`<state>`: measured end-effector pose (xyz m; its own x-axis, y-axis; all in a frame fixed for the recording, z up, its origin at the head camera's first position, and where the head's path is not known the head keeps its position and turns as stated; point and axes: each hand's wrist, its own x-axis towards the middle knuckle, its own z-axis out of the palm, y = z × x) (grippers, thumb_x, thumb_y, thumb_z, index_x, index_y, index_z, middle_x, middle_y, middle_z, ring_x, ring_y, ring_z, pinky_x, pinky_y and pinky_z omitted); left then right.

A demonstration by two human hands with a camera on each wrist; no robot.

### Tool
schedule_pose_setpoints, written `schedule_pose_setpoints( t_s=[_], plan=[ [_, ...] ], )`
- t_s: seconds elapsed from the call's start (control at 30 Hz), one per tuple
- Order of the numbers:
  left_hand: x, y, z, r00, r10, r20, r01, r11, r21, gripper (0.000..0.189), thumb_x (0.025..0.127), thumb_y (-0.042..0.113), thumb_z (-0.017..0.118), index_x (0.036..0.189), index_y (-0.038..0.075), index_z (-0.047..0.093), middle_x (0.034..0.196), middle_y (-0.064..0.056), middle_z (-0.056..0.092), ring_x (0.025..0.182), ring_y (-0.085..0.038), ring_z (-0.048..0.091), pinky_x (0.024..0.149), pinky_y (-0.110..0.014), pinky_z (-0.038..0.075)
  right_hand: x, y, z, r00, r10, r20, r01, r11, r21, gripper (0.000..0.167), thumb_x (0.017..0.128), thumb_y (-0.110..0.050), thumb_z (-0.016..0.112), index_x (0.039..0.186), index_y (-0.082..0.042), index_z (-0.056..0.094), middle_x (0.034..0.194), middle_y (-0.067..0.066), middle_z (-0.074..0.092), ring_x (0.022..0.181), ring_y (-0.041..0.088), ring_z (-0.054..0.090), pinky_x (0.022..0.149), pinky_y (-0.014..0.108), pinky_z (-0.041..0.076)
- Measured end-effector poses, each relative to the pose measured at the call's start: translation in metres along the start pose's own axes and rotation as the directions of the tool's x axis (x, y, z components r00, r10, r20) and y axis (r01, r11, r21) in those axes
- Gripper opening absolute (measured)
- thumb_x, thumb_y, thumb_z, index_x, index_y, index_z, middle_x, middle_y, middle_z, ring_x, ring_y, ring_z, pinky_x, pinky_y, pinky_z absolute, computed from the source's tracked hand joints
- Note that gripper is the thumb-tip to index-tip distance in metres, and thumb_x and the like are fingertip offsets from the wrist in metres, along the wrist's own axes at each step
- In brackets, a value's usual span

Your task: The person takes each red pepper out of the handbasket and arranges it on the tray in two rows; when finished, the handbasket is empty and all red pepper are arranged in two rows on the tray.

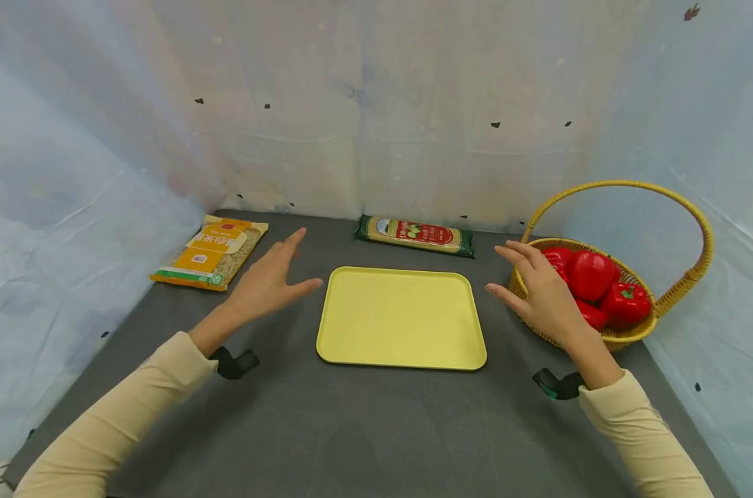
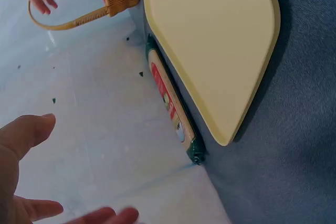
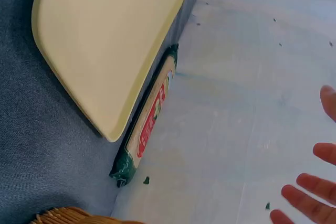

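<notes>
Both hands hover above a dark table and hold nothing. My left hand has its fingers extended and thumb apart, between an orange and clear bag of dry food and a yellow tray. On the other side, my right hand is held with fingers spread, in front of a wicker basket with a tall handle. Several red bell peppers lie in that basket. Behind the tray lies a long green-ended packet, its label showing olives; the left wrist view shows this packet too.
A pale cloth with small dark leaf marks hangs behind and at both sides of the grey table. Dark straps sit at the wrists. The basket's handle arches high at the right.
</notes>
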<state>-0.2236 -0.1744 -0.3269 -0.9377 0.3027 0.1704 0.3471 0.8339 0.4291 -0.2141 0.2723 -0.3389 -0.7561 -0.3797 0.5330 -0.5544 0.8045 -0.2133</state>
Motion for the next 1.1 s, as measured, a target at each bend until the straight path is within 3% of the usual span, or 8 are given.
schedule_pose_setpoints(
  t_s=[0.1,0.2,0.37,0.5,0.67,0.8,0.93,1.1],
  plan=[
    [0.001,-0.003,0.003,0.999,0.021,-0.046,-0.024,0.998,-0.063,0.087,0.086,0.048,0.062,0.151,0.017,0.013,0.12,-0.015,0.053,0.078,-0.022,0.058,0.063,-0.037,0.048,-0.003,0.009,-0.001,0.996,-0.011,-0.084,0.014,0.999,0.032,0.066,0.076,-0.02,0.078,0.135,-0.011,0.048,0.135,0.017,0.043,0.12,0.035,0.043,0.09,0.055,0.042],
    [0.002,-0.008,0.006,0.996,0.023,-0.087,-0.034,0.992,-0.125,0.083,0.087,0.045,0.062,0.149,0.013,0.018,0.112,-0.013,0.057,0.067,-0.017,0.054,0.059,-0.032,0.046,-0.005,0.021,-0.003,0.983,-0.022,-0.184,0.031,0.998,0.045,0.062,0.074,-0.014,0.079,0.129,-0.006,0.053,0.13,0.018,0.047,0.118,0.034,0.044,0.091,0.051,0.042],
    [0.005,-0.021,0.018,0.995,-0.005,-0.102,-0.016,0.978,-0.207,0.075,0.087,0.042,0.063,0.144,0.007,0.029,0.106,-0.016,0.059,0.066,-0.018,0.054,0.057,-0.032,0.045,-0.008,0.043,-0.01,0.942,0.027,-0.333,-0.008,0.998,0.058,0.055,0.073,-0.008,0.079,0.123,-0.003,0.057,0.123,0.02,0.05,0.115,0.037,0.044,0.093,0.05,0.04],
    [0.008,-0.034,0.031,0.996,-0.033,-0.077,0.011,0.963,-0.271,0.067,0.088,0.04,0.062,0.14,0.007,0.035,0.104,-0.013,0.059,0.068,-0.02,0.057,0.057,-0.032,0.047,-0.012,0.066,-0.015,0.918,0.119,-0.378,-0.102,0.993,0.063,0.053,0.075,-0.007,0.077,0.124,-0.001,0.056,0.122,0.023,0.048,0.115,0.039,0.042,0.092,0.053,0.038],
    [0.013,-0.047,0.048,0.997,-0.076,-0.008,0.067,0.925,-0.375,0.064,0.089,0.036,0.063,0.139,0.007,0.036,0.101,-0.012,0.059,0.068,-0.024,0.061,0.059,-0.036,0.053,-0.017,0.093,-0.017,0.907,0.217,-0.36,-0.214,0.976,0.048,0.052,0.081,-0.016,0.073,0.126,0.001,0.052,0.122,0.028,0.043,0.117,0.041,0.037,0.091,0.058,0.034],
    [0.016,-0.056,0.06,0.993,-0.095,0.073,0.117,0.883,-0.455,0.06,0.089,0.029,0.064,0.138,0.006,0.037,0.1,-0.016,0.058,0.073,-0.032,0.062,0.064,-0.044,0.054,-0.02,0.103,-0.019,0.898,0.33,-0.291,-0.333,0.942,0.041,0.056,0.086,-0.026,0.067,0.132,-0.001,0.047,0.128,0.03,0.037,0.121,0.044,0.032,0.091,0.061,0.031],
    [0.02,-0.061,0.072,0.987,-0.096,0.129,0.149,0.847,-0.51,0.058,0.09,0.026,0.064,0.137,0.005,0.038,0.1,-0.017,0.058,0.077,-0.036,0.061,0.063,-0.044,0.054,-0.02,0.106,-0.024,0.872,0.446,-0.201,-0.453,0.891,0.015,0.062,0.091,-0.036,0.059,0.14,-0.003,0.038,0.136,0.03,0.027,0.123,0.048,0.026,0.089,0.064,0.03],
    [0.02,-0.065,0.088,0.979,-0.104,0.177,0.187,0.809,-0.557,0.061,0.09,0.022,0.064,0.139,0.001,0.035,0.098,-0.017,0.056,0.073,-0.031,0.061,0.06,-0.038,0.055,-0.017,0.114,-0.031,0.834,0.535,-0.136,-0.54,0.842,0.001,0.068,0.093,-0.042,0.051,0.144,-0.003,0.03,0.14,0.033,0.02,0.123,0.053,0.023,0.089,0.067,0.028]
  ],
)
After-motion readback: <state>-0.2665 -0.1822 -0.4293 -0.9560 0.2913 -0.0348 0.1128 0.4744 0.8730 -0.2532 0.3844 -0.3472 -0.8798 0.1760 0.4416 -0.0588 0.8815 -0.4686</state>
